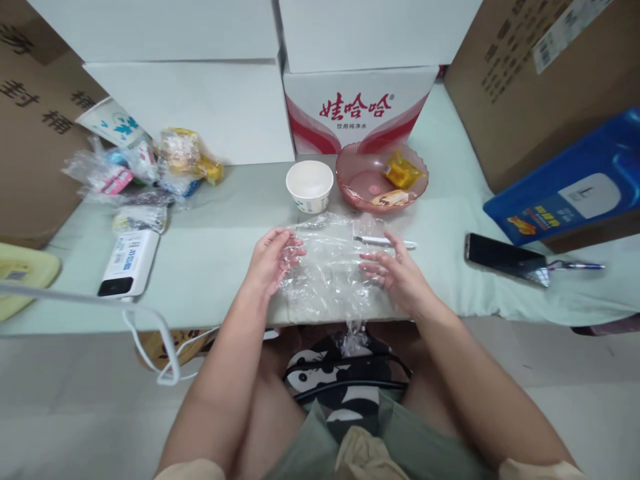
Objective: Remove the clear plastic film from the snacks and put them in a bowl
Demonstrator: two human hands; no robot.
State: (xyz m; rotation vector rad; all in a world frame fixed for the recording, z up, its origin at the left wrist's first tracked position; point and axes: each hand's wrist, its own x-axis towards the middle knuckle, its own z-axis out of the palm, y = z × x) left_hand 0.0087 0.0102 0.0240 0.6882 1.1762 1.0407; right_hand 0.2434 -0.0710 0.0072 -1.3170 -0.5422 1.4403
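Observation:
A crumpled clear plastic bag (327, 283) is spread on the table between my hands, with its lower end hanging over the front edge. At the bag's left side is my left hand (274, 260), its fingers loosely bent and apart against the plastic. My right hand (397, 270) is at the other side, fingers spread, the fingertips over the bag. Just beyond that hand lies a white pen (385, 241), partly beside the bag. Whether the fingertips press on the plastic is hard to see.
Behind the bag stand a paper cup (310, 187) and a pink bowl (350, 193) with wrapped snacks. A white power bank (131, 263) and wrapped items (145, 163) lie left. To the right are a phone (505, 257) and a blue container (570, 180). Boxes (360, 110) line the back.

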